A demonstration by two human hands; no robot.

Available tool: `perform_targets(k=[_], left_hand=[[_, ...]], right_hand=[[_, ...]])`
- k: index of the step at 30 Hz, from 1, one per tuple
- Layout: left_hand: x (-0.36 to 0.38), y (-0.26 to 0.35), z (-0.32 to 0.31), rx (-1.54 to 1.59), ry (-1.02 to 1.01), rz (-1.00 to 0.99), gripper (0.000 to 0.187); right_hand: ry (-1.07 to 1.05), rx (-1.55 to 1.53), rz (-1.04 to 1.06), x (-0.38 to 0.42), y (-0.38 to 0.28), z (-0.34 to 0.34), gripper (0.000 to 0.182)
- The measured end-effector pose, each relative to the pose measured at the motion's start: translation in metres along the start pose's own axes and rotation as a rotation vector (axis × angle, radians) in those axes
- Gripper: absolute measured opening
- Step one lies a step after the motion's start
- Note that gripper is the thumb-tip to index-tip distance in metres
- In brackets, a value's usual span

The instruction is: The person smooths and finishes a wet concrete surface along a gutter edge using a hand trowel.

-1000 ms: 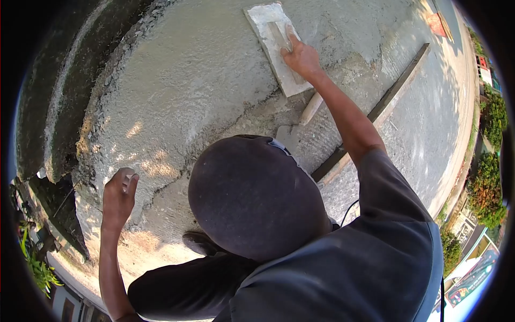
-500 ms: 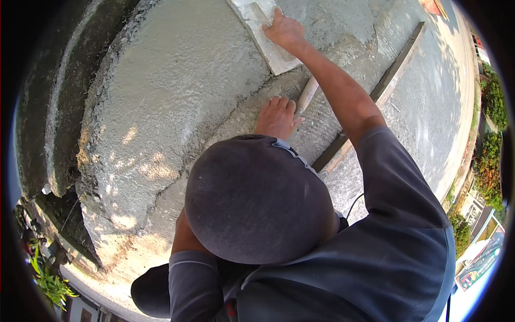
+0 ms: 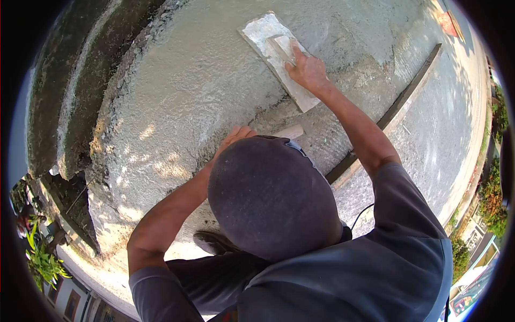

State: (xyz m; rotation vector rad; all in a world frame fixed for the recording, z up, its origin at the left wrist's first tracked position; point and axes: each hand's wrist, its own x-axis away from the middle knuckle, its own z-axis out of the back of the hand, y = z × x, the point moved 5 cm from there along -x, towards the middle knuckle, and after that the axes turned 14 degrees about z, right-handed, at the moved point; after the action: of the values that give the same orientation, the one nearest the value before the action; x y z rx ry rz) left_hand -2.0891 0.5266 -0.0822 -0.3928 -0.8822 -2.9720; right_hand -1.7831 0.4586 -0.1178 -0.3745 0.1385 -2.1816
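My right hand (image 3: 308, 71) is closed around the handle of a pale, cement-smeared hand float (image 3: 296, 95), a long flat board lying on the wet concrete (image 3: 188, 75). Partly hidden by the dark cap (image 3: 273, 198), my left hand (image 3: 235, 136) is low over the concrete, nothing visible in it. Its visible fingers look extended; the cap covers the rest. A pale, stick-like piece (image 3: 291, 131) lies just right of that hand, its lower end out of sight behind the cap.
A long straight wooden batten (image 3: 410, 92) runs diagonally across the right side. On the left, the concrete ends at a rough, broken edge beside a dark channel (image 3: 67, 96). An orange object (image 3: 449, 24) sits at the far right. A shoe (image 3: 212, 241) rests below the left forearm.
The float and my right hand appear lower and farther right in view, which has itself shifted. My left hand has moved left, away from the pale stick-like piece; its forearm is now exposed.
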Motion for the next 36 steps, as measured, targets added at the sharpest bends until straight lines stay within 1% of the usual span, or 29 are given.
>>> perform_targets(k=[2, 3, 4, 5, 8, 10, 11, 12, 13, 14, 15, 16, 17, 18, 19, 20, 21, 22, 23, 24, 26, 28, 29, 30, 32, 33, 34, 35, 36], left_hand=[[0.038, -0.014, 0.064, -0.037, -0.153, 0.151, 0.027], [0.048, -0.019, 0.083, -0.138, -0.251, 0.218, 0.025], [0.067, -0.042, 0.081, -0.164, -0.247, 0.193, 0.021], [0.091, -0.057, 0.091, -0.166, -0.122, 0.175, 0.020], [0.171, -0.087, 0.134, -0.247, 0.004, 0.348, 0.021], [0.233, -0.107, 0.142, -0.246, 0.084, 0.489, 0.022], [0.269, -0.117, 0.135, -0.245, 0.161, 0.526, 0.024], [0.301, -0.128, 0.122, -0.275, 0.190, 0.613, 0.025], [0.338, -0.133, 0.116, -0.310, 0.201, 0.699, 0.026], [0.371, -0.133, 0.108, -0.342, 0.187, 0.804, 0.026], [0.412, -0.138, 0.093, -0.351, 0.223, 0.925, 0.025], [0.443, -0.134, 0.081, -0.299, 0.197, 1.129, 0.026], [0.479, -0.133, 0.060, -0.276, 0.291, 1.228, 0.026], [0.497, -0.123, 0.046, -0.188, 0.333, 1.370, 0.026], [0.520, -0.118, 0.022, -0.002, 0.437, 1.492, 0.027], [0.557, -0.123, -0.014, -0.006, 0.527, 1.479, 0.031], [0.577, -0.119, -0.039, 0.085, 0.497, 1.635, 0.033], [0.592, -0.114, -0.066, 0.228, 0.597, 1.809, 0.034], [0.602, -0.106, -0.084, 0.175, 0.584, 1.912, 0.037], [0.624, -0.105, -0.112, 0.144, 0.632, 1.965, 0.040], [0.639, -0.090, -0.155, 0.515, 0.723, 2.129, 0.041], [0.703, -0.112, -0.233, 0.534, 0.658, 2.215, 0.040], [0.723, -0.118, -0.259, 0.823, 0.619, 2.153, 0.040], [0.702, -0.109, -0.237, 0.875, 0.317, 2.130, 0.040], [0.673, -0.112, -0.202, 0.813, -0.028, 2.137, 0.039], [0.664, -0.116, -0.183, 0.745, -0.145, 2.158, 0.039], [0.658, -0.124, -0.156, 0.664, -0.225, 2.185, 0.039], [0.654, -0.133, -0.123, 0.592, -0.259, 2.205, 0.039], [0.652, -0.146, -0.088, 0.529, -0.248, 2.202, 0.039]], right_hand=[[-0.030, -0.040, -0.016, 0.004, -0.004, -0.002, 0.073], [-0.006, -0.030, -0.008, 0.008, -0.001, -0.005, 0.073], [0.020, -0.018, 0.003, 0.010, 0.002, -0.006, 0.074], [0.056, -0.008, 0.027, 0.006, 0.000, -0.004, 0.074], [0.143, -0.042, 0.076, 0.046, 0.009, -0.020, 0.076], [0.100, -0.020, 0.039, 0.023, 0.007, -0.013, 0.077], [0.074, -0.009, 0.027, 0.016, 0.005, -0.013, 0.077], [0.059, -0.001, 0.018, 0.023, 0.005, -0.014, 0.077], [0.035, -0.005, 0.001, 0.045, 0.004, -0.019, 0.078], [0.039, 0.007, 0.002, 0.048, 0.004, -0.014, 0.078], [0.032, 0.007, -0.003, 0.051, 0.006, -0.013, 0.078], [0.010, 0.000, -0.013, 0.062, 0.007, -0.019, 0.078], [0.005, 0.004, -0.023, 0.060, 0.012, -0.017, 0.079], [0.011, 0.006, -0.031, 0.057, 0.015, -0.015, 0.079], [0.003, 0.004, -0.037, 0.054, 0.012, -0.012, 0.080], [0.013, 0.005, -0.036, 0.048, 0.011, -0.008, 0.080], [0.013, -0.020, -0.040, 0.068, 0.009, -0.017, 0.081], [0.041, -0.029, -0.027, 0.085, 0.015, -0.021, 0.081], [0.069, -0.036, -0.021, 0.103, 0.024, -0.022, 0.082], [0.065, -0.039, -0.046, 0.124, 0.029, -0.026, 0.081], [0.058, -0.031, -0.090, 0.150, 0.043, -0.028, 0.080], [0.102, -0.045, -0.101, 0.141, 0.033, -0.021, 0.079], [0.119, -0.058, -0.113, 0.136, 0.022, -0.021, 0.078], [0.125, -0.056, -0.109, 0.121, 0.003, -0.016, 0.077], [0.155, -0.023, -0.080, 0.076, -0.027, -0.020, 0.076], [0.173, 0.008, -0.041, 0.061, -0.029, -0.022, 0.077], [0.147, 0.012, -0.085, 0.065, -0.019, -0.018, 0.078], [0.114, 0.007, -0.127, 0.071, -0.013, -0.017, 0.079], [0.087, 0.000, -0.157, 0.073, -0.013, -0.016, 0.079]])
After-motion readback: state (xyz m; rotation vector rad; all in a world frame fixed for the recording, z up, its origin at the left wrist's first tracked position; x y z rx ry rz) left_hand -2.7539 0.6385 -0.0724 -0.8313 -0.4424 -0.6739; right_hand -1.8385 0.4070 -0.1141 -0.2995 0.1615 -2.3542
